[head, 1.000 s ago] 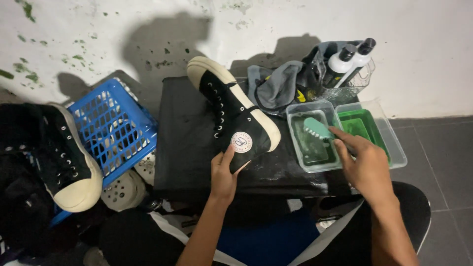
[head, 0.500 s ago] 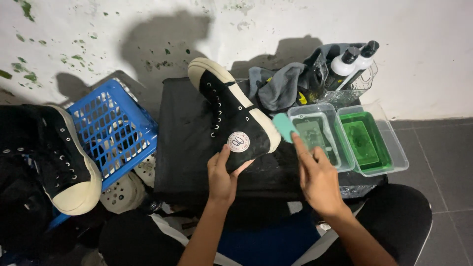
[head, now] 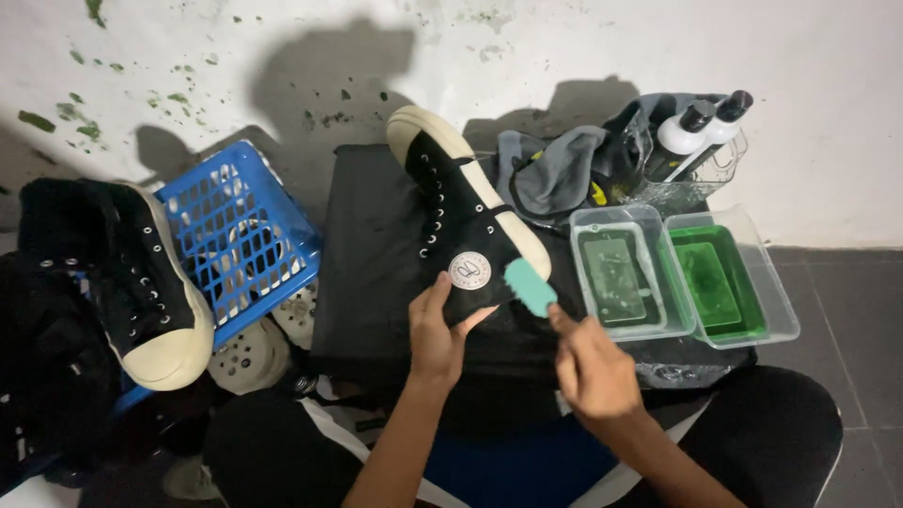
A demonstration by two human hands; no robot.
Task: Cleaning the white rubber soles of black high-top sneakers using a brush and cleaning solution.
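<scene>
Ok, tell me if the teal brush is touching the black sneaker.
Touching: the head view shows the teal brush pressed against the black sneaker at its heel side.

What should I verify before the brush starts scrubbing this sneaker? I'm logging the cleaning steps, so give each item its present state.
1. Left hand steadies the black high-top sneaker at its ankle: ok.
2. Right hand grips the teal brush: ok.
3. Brush head touches the canvas: cannot tell.
4. Clear tub and green tub beside the right hand: ok.
5. Bristles wet: cannot tell.
</scene>
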